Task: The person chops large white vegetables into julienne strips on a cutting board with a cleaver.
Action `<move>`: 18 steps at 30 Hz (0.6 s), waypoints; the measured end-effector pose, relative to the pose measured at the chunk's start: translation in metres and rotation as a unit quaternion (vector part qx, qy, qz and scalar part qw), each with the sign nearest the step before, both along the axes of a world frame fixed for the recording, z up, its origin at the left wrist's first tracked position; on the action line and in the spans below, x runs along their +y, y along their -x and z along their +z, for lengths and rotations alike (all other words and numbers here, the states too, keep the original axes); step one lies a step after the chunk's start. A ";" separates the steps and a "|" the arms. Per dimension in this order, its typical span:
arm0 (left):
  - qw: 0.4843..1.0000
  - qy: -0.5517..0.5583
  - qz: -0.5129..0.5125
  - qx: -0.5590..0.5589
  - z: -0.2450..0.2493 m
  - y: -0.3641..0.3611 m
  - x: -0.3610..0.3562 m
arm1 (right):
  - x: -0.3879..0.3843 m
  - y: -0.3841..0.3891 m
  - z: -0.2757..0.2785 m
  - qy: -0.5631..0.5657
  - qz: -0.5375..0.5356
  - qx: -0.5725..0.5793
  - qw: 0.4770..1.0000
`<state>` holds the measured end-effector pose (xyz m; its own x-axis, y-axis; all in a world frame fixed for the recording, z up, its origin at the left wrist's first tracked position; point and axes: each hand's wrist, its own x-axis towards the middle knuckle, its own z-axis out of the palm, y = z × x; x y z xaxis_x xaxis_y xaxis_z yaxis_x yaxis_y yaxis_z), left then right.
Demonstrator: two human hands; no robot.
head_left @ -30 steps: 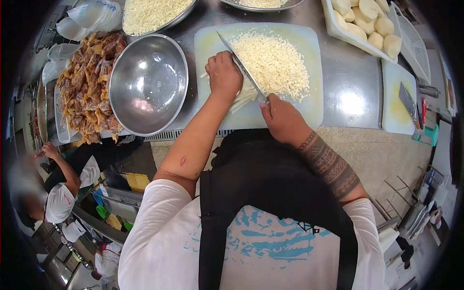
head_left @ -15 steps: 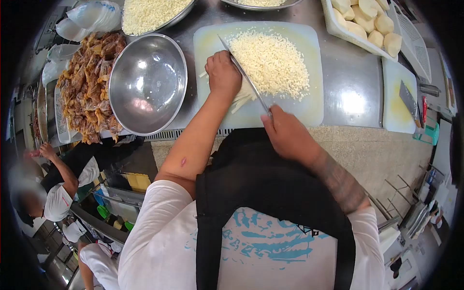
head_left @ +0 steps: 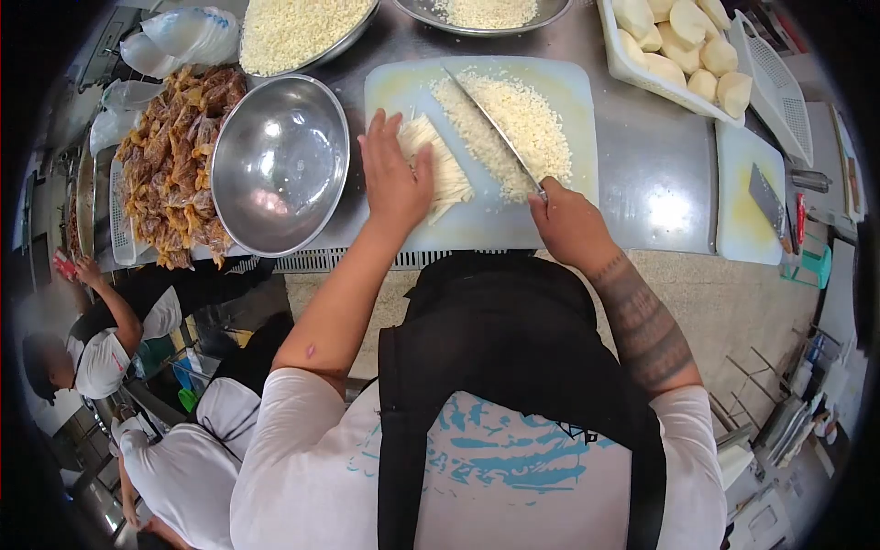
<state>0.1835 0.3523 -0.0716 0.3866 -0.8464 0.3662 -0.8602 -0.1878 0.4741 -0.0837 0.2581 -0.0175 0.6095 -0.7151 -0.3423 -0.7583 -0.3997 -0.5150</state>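
My right hand [head_left: 573, 220] grips the handle of a long kitchen knife [head_left: 500, 133]. The blade lies slantwise along the left part of a heap of finely diced pale pieces [head_left: 536, 119] on the white cutting board [head_left: 579, 174]. Left of that heap is a bundle of thin pale strips [head_left: 444, 170]. My left hand [head_left: 394, 183] is open at the bundle's left side, fingers spread and thumb over the strips. A strip of bare board separates the bundle from the diced heap.
An empty metal bowl [head_left: 280, 165] stands left of the board, beside piled brown marinated meat [head_left: 174, 165]. Bowls of diced pieces [head_left: 298, 32] are at the back. A basket of peeled potatoes [head_left: 632, 69] and a second board with a cleaver [head_left: 765, 197] are rightward. Co-workers [head_left: 101, 357] are at left.
My left hand has opened and shifted down-left, uncovering a bundle of strips. The knife has moved right onto the diced heap, which now sits apart from the strips.
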 end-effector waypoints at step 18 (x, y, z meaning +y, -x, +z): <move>0.973 -0.225 -0.047 -0.020 -0.018 -0.037 -0.047 | -0.042 0.033 -0.016 -0.048 0.026 -0.101 0.993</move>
<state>0.2200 0.3052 -0.0896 0.2932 -0.9553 -0.0371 -0.8995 -0.2888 0.3278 -0.1170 0.2165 -0.0331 0.7075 -0.6512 -0.2746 -0.6153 -0.3764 -0.6926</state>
